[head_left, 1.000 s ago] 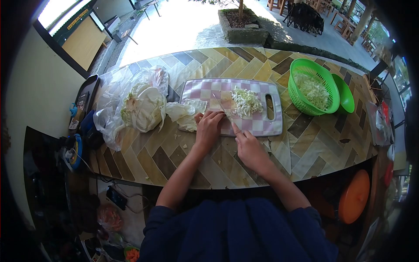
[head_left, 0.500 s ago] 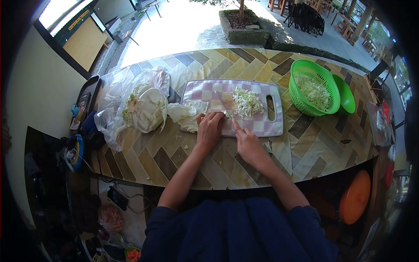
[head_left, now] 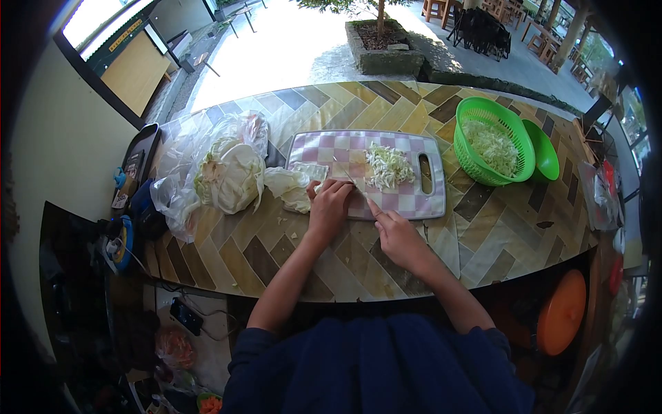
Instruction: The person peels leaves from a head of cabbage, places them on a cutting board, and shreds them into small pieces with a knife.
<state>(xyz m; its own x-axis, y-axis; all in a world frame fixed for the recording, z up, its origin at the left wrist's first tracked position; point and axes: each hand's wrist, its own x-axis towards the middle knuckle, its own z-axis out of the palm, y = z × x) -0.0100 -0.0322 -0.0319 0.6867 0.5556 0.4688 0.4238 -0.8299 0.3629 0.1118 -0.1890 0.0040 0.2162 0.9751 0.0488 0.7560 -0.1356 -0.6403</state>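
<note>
My right hand [head_left: 401,237] grips a knife [head_left: 357,185], its blade slanting up and left over the pink-and-white checkered cutting board [head_left: 317,146]. Curled close beside the blade, my left hand [head_left: 331,207] presses on cabbage on the board; the piece under its fingers is mostly hidden. Loose cabbage leaves [head_left: 293,185] lie to its left, partly over the board's edge. A heap of shredded cabbage [head_left: 389,166] sits on the board, right of the blade. Further left, a partly peeled cabbage head [head_left: 236,178] rests against a clear plastic bag [head_left: 172,196].
A green basket [head_left: 476,162] of shredded cabbage stands right of the board, with a green bowl [head_left: 545,155] beside it. The patterned tabletop [head_left: 331,265] curves along my front. At far left are a black tray [head_left: 143,148] and a blue tape-like roll [head_left: 124,241].
The knife blade has tilted and shifted left toward my left fingers. My right hand has moved slightly down and to the right. The view has shifted a little.
</note>
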